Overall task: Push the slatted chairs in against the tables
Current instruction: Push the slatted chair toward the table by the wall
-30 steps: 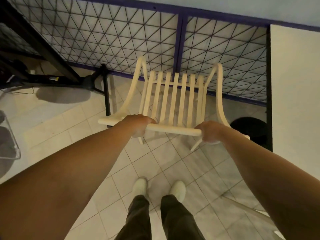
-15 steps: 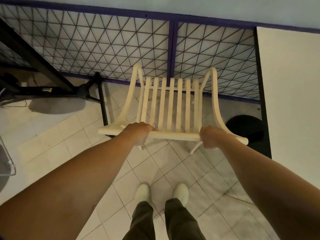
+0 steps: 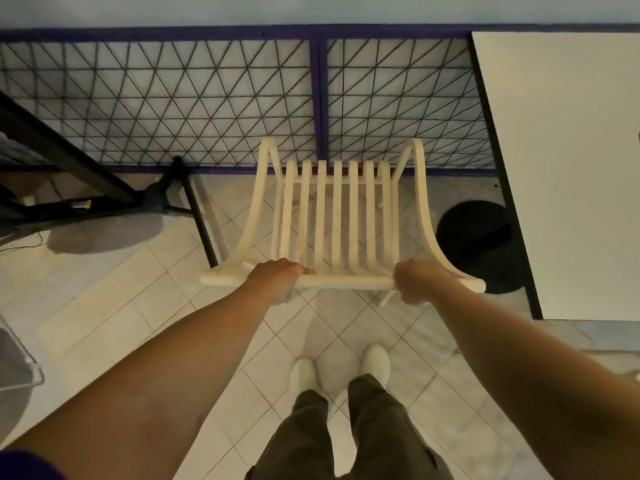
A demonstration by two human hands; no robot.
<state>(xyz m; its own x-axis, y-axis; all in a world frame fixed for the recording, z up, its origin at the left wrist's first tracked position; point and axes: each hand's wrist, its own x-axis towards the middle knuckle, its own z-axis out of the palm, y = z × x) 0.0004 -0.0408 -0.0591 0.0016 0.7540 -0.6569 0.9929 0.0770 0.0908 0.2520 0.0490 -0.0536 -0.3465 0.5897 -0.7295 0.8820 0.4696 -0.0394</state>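
Observation:
A cream slatted chair (image 3: 337, 216) stands on the tiled floor in the middle of the view, its back toward me and its front toward a blue-framed mesh fence. My left hand (image 3: 275, 278) grips the top rail of the backrest left of centre. My right hand (image 3: 415, 282) grips the same rail toward its right end. A white table (image 3: 568, 168) with a dark edge lies to the chair's right, and its round black base (image 3: 481, 247) sits on the floor just right of the chair.
The blue-framed mesh fence (image 3: 320, 98) runs across the far side, close to the chair's front. A dark metal frame with black legs (image 3: 187, 199) stands at the left. A clear bin's corner (image 3: 20, 368) shows at the left edge. My feet (image 3: 341, 368) stand behind the chair.
The chair has turned to sit squarer to the fence and now lies centred before me. Both hands have kept their hold on the top rail.

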